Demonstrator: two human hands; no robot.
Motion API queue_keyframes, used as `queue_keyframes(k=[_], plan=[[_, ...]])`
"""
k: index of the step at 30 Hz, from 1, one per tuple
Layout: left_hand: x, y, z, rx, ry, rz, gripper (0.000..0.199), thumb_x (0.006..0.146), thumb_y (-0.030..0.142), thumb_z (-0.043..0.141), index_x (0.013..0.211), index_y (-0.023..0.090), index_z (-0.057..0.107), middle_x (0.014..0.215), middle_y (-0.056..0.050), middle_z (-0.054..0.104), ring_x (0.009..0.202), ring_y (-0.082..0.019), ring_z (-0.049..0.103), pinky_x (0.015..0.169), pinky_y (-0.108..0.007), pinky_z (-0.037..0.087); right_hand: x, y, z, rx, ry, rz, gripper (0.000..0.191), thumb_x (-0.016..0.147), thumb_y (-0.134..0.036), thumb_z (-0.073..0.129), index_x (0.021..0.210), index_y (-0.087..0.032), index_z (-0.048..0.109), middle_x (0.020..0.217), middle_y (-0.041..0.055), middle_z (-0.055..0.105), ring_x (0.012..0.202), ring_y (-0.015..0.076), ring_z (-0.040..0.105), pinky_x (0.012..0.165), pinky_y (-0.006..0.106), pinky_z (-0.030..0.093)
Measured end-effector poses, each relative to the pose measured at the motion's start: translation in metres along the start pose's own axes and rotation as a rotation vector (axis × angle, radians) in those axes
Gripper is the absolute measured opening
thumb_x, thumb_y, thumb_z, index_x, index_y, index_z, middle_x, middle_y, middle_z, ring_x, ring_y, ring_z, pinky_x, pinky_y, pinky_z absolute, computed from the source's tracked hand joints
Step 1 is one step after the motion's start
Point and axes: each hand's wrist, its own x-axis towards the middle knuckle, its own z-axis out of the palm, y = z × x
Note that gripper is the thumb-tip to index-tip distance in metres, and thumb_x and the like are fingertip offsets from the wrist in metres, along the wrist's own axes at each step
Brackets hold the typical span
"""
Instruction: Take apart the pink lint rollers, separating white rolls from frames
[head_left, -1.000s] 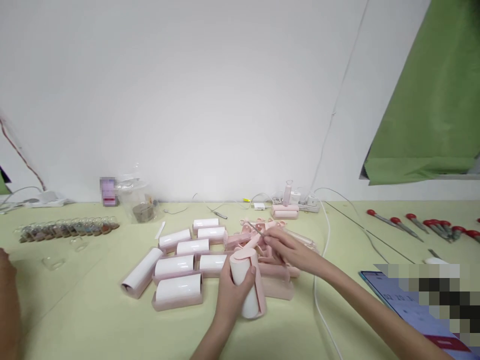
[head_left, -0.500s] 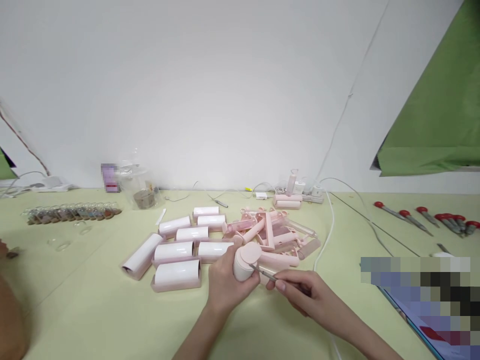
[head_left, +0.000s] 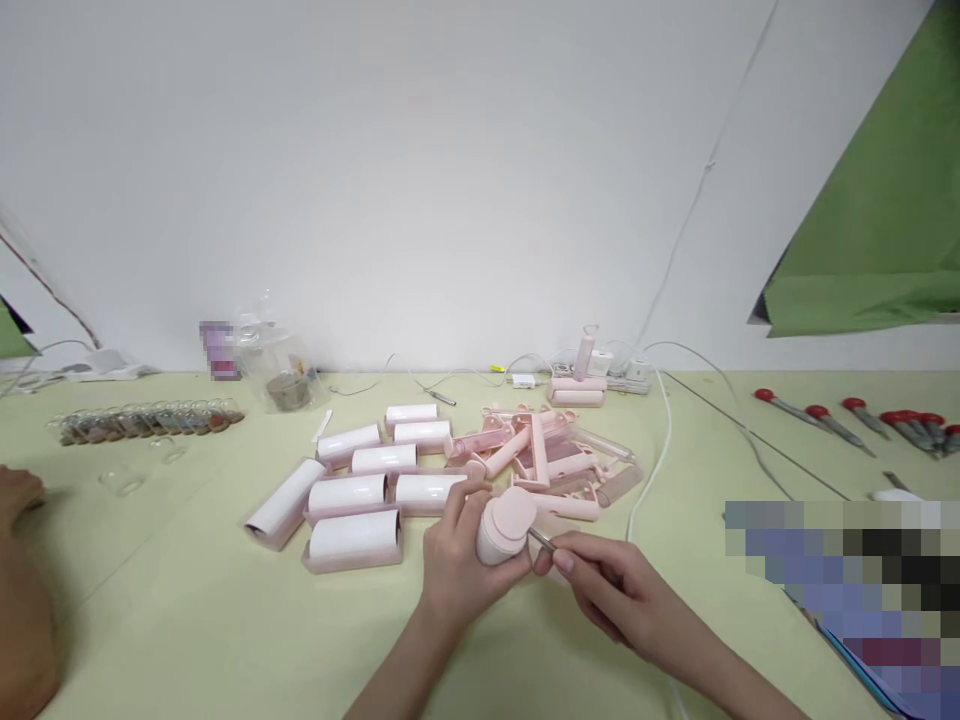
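My left hand [head_left: 469, 555] is wrapped round a lint roller [head_left: 496, 540], its round pink end cap facing up towards me. In my right hand [head_left: 615, 580] is a thin metal tool [head_left: 541, 541], pinched between thumb and fingers. Its front end meets the right edge of the cap, and the very tip is hidden there. Just beyond my hands lies a heap of pink lint roller handles and frames [head_left: 536, 450]. Several white lint roller refills [head_left: 356, 540] rest in clear pinkish covers to the left of my left hand.
Red-ended tools [head_left: 836, 430] lie at the right, near a pixelated item [head_left: 862, 590]. A white cable [head_left: 654, 465] crosses the table. Small glass domes [head_left: 146, 422] line up at the left, beside a plastic bag [head_left: 274, 365]. Another person's arm [head_left: 22, 600] shows at the left edge.
The tool's tip has moved from the face of the cap to its right edge. My left hand and the lint roller have shifted slightly right. The other person's hand has come further into view.
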Motion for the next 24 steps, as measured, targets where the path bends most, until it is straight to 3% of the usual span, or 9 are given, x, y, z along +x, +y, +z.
queue_keyframes(k=[5, 9, 14, 16, 18, 20, 22, 24], plan=[[0.000, 0.005, 0.001, -0.073, 0.035, -0.032, 0.022, 0.064, 0.019, 0.058, 0.081, 0.020, 0.044, 0.064, 0.003, 0.052, 0.053, -0.012, 0.053, 0.048, -0.021, 0.043, 0.000, 0.010, 0.015, 0.196, 0.048, -0.032, 0.036, 0.086, -0.047, 0.040, 0.075, -0.016, 0.055, 0.040, -0.0104, 0.021, 0.035, 0.0045, 0.017, 0.034, 0.018, 0.013], [0.005, 0.015, 0.002, -0.304, 0.010, -0.274, 0.023, 0.067, 0.023, 0.060, 0.081, 0.021, 0.042, 0.063, 0.004, 0.056, 0.054, -0.011, 0.055, 0.048, -0.019, 0.044, 0.004, 0.011, 0.018, 0.250, 0.122, -0.075, 0.035, 0.086, -0.047, 0.041, 0.069, -0.017, 0.051, 0.038, -0.0108, 0.024, 0.033, 0.0041, 0.016, 0.033, 0.018, 0.011], [0.014, 0.012, -0.003, -0.475, 0.045, -0.553, 0.025, 0.065, 0.028, 0.062, 0.083, 0.019, 0.046, 0.072, 0.001, 0.059, 0.067, -0.015, 0.059, 0.059, -0.024, 0.048, 0.009, -0.001, -0.002, 0.138, 0.050, -0.059, 0.037, 0.083, -0.048, 0.044, 0.062, -0.017, 0.047, 0.039, -0.0099, 0.027, 0.033, 0.0040, 0.019, 0.033, 0.018, 0.015], [0.014, 0.008, -0.004, -0.562, -0.048, -0.651, 0.029, 0.065, 0.032, 0.063, 0.086, 0.018, 0.048, 0.074, -0.001, 0.060, 0.068, -0.017, 0.059, 0.058, -0.025, 0.048, 0.010, -0.003, -0.011, 0.050, 0.168, -0.084, 0.028, 0.078, -0.045, 0.054, 0.075, -0.017, 0.054, 0.043, -0.0100, 0.028, 0.036, 0.0049, 0.024, 0.036, 0.018, 0.019], [0.012, 0.008, -0.003, -0.695, -0.255, -0.687, 0.031, 0.065, 0.033, 0.065, 0.088, 0.018, 0.050, 0.074, -0.001, 0.060, 0.066, -0.016, 0.058, 0.056, -0.025, 0.047, 0.013, -0.002, -0.015, -0.020, 0.258, -0.095, 0.034, 0.070, -0.040, 0.064, 0.095, -0.019, 0.055, 0.048, -0.0089, 0.036, 0.043, 0.0071, 0.035, 0.041, 0.018, 0.027], [0.008, 0.012, 0.000, -0.812, -0.419, -0.698, 0.030, 0.065, 0.031, 0.066, 0.087, 0.018, 0.050, 0.075, -0.001, 0.061, 0.065, -0.015, 0.057, 0.057, -0.024, 0.047, 0.016, 0.001, -0.015, -0.049, 0.235, -0.095, 0.041, 0.068, -0.037, 0.067, 0.103, -0.019, 0.056, 0.060, -0.0035, 0.052, 0.056, 0.0124, 0.049, 0.050, 0.021, 0.038], [0.005, 0.019, 0.005, -0.872, -0.447, -0.707, 0.028, 0.063, 0.028, 0.067, 0.083, 0.017, 0.050, 0.074, 0.000, 0.060, 0.066, -0.014, 0.056, 0.059, -0.023, 0.046, 0.019, 0.005, -0.012, -0.023, 0.240, -0.117, 0.032, 0.071, -0.034, 0.062, 0.098, -0.018, 0.059, 0.081, 0.0036, 0.062, 0.075, 0.0185, 0.056, 0.063, 0.026, 0.045], [0.003, 0.026, 0.010, -0.899, -0.403, -0.728, 0.028, 0.062, 0.025, 0.069, 0.082, 0.017, 0.051, 0.074, 0.001, 0.060, 0.068, -0.013, 0.056, 0.061, -0.022, 0.045, 0.022, 0.008, -0.010, -0.004, 0.291, -0.124, 0.026, 0.072, -0.031, 0.059, 0.094, -0.017, 0.060, 0.090, 0.0060, 0.063, 0.081, 0.0204, 0.057, 0.066, 0.028, 0.046]])
